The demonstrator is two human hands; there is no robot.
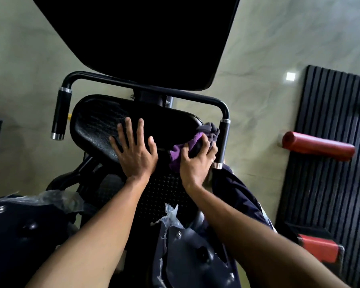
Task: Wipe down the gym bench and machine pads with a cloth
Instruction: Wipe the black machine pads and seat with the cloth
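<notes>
- Cloth (178,151), purple and grey: it is lying bunched on the right end of the seat pad (94,125), just beside the right handle grip (223,140).
- Right hand (195,163): my fingers (204,141) are curling over the cloth and clamping it down against the pad.
- Left hand (133,152): it is resting flat on the middle of the seat pad, fingers (129,126) straight and spread apart, holding nothing and, I judge, bracing me.
- Back pad (154,38): it is standing above the seat, looking very dark and showing no detail.
- Plastic wrap (56,199): torn pieces are clinging to the machine frame near my forearms.
- Risk, missed area: the cloth is working only the right edge, and my flat left palm is covering the middle, so that patch may go unwiped.
- Risk, snag: the loose grey end of the cloth is lying against the handle grip and may catch there on a wide stroke.
- Risk, loss: so loose a bundle may slip out from under my fingers and off the pad edge.
</notes>
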